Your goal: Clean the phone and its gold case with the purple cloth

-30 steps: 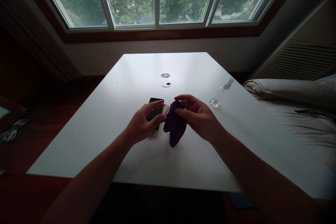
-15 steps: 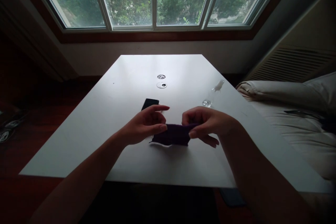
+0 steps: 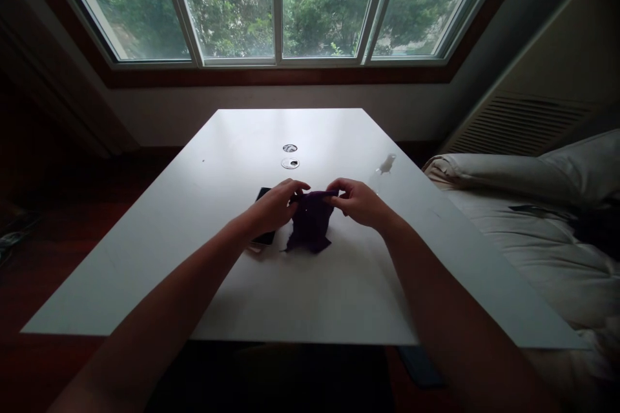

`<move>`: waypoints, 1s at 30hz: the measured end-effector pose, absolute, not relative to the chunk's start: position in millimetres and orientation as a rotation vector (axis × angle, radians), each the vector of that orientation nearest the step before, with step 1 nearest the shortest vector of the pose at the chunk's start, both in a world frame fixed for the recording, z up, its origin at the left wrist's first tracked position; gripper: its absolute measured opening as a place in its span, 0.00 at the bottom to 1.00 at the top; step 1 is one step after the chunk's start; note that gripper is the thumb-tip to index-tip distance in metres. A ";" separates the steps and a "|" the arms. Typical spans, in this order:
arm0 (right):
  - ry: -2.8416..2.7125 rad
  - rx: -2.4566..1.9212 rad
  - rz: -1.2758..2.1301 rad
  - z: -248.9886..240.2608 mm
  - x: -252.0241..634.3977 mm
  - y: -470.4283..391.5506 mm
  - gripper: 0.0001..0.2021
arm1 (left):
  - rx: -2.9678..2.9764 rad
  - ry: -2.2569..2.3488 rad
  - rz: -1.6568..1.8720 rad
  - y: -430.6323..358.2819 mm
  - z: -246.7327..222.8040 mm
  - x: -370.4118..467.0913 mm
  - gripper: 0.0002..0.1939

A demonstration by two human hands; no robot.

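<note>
A dark purple cloth (image 3: 311, 222) hangs between my hands above the white table (image 3: 232, 297), its ragged lower edge at or near the tabletop. My left hand (image 3: 277, 205) pinches its upper left corner. At the upper right corner, the fingers of my right hand (image 3: 357, 201) are closed on the cloth. Partly hidden behind my left hand lies a black phone (image 3: 265, 237). Beyond my right hand is a clear spray bottle with a whitish top (image 3: 386, 164); its body is mostly covered by that hand.
Two round cable-hole fittings, one a ring with a dark opening (image 3: 290, 163), sit in the tabletop further back. To the right stands a light padded couch (image 3: 504, 239) with dark items on it. A window (image 3: 232, 6) spans the far wall.
Both hands have moved further away over the table with the cloth. It was a wide folded strip; now it hangs longer and narrower. The view has shifted slightly.
</note>
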State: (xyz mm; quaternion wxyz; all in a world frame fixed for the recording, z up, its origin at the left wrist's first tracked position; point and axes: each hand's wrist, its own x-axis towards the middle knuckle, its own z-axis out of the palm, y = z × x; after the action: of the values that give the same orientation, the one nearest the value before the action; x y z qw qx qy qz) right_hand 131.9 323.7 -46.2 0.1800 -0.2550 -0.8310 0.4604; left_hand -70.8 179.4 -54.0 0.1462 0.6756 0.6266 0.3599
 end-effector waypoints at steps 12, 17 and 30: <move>-2.916 -0.494 1.500 -23.5 142.7 312.9 0.20 | 2.310 1.666 0.629 141.8 -33.1 -73.1 0.12; -2.827 -0.729 1.317 -33.6 132.4 310.5 0.23 | 2.188 1.615 0.600 133.0 -35.3 -76.2 0.14; -2.798 -0.695 1.492 -50.8 127.9 314.9 0.18 | 2.347 1.952 0.534 144.7 -73.3 -67.3 0.04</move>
State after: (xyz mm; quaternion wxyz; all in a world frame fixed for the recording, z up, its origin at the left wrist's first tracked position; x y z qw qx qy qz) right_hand 127.9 314.9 -50.8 -0.0521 -0.2138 -0.8608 0.4590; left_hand -67.3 144.7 -73.3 0.0212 0.7572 0.6297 0.1724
